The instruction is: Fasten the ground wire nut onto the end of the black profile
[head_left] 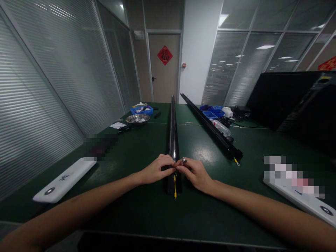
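Observation:
A long black rail (pixel 172 129) lies lengthwise on the green table, its near end in front of me. My left hand (pixel 158 169) comes in from the left and my right hand (pixel 195 173), with a ring on one finger, from the right. Their fingertips meet in a pinch over the rail near its end. Whatever sits between them is too small and covered to make out. Just below the fingers a short yellow wire (pixel 175 185) with a ring terminal hangs out along the rail's end.
A second black rail (pixel 210 126) lies slanted to the right, also with a yellow wire (pixel 236 161). At the back left stand a metal bowl (pixel 137 119) and a blue tray (pixel 142 111). Blue bins (pixel 210 114) and a plastic bottle (pixel 222 128) are at right. White devices (pixel 64 180) flank me.

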Action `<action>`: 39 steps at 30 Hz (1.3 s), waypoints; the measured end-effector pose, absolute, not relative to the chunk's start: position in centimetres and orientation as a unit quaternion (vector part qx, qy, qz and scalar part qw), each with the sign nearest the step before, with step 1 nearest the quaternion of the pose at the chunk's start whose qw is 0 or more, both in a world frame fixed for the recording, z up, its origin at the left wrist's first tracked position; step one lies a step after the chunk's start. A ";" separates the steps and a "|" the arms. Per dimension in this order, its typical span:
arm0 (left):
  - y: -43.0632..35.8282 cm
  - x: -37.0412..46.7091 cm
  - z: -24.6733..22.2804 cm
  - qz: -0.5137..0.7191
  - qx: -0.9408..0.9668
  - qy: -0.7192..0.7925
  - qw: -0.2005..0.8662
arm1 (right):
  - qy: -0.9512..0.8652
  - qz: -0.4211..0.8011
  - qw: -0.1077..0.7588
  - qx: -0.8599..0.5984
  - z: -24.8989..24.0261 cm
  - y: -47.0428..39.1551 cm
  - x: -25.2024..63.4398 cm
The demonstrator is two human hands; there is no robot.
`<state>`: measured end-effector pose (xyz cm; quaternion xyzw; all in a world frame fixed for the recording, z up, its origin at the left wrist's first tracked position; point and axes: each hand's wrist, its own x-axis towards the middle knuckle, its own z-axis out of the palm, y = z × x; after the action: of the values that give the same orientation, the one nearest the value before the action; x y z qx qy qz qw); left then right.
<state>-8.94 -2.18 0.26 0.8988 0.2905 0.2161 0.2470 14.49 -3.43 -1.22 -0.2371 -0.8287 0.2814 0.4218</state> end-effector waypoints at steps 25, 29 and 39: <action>-2.3 -8.9 0.4 0.221 0.904 0.276 0.241 | -0.828 0.276 0.428 -0.236 -1.1 -3.5 14.5; -2.3 -8.8 0.5 0.218 0.903 0.281 0.241 | -0.827 0.286 0.424 -0.233 -1.2 -3.4 14.5; -2.3 -8.9 0.5 0.221 0.901 0.280 0.247 | -0.827 0.287 0.428 -0.225 -1.2 -3.3 14.4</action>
<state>-8.92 -2.31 0.50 0.9008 0.2805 0.2209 0.2470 14.44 -3.28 -1.22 -0.2254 -0.8268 0.2873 0.4277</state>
